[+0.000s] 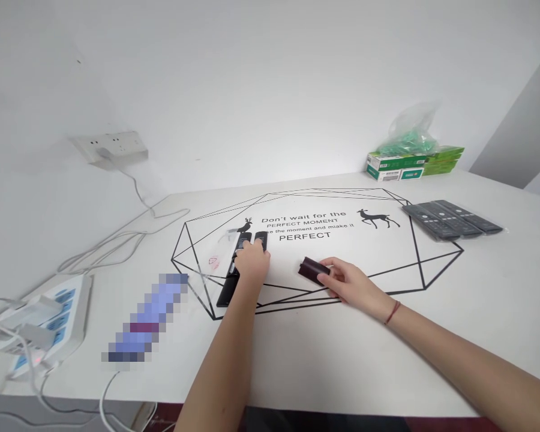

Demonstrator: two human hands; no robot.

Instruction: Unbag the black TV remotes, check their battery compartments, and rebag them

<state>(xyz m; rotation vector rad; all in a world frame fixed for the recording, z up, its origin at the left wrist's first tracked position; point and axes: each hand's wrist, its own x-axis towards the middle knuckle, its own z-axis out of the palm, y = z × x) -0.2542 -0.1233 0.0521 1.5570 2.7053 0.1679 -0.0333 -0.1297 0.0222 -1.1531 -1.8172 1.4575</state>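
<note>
My left hand is closed over black remote controls; two ends stick out beyond its fingers, and the hand hides much of the rest. Below its left side, a long black piece reaches toward me, beside a clear plastic sleeve. With fingers and thumb, my right hand grips a small dark maroon pack. Small nubs show at the pack's left end, like those on batteries. It is held just above or on the table; I cannot tell which.
Several wrapped remotes lie at the right. Green-and-white boxes stand by the wall with a plastic bag on top. At the left are a blurred-out phone-like object, a power strip, cables and a wall socket.
</note>
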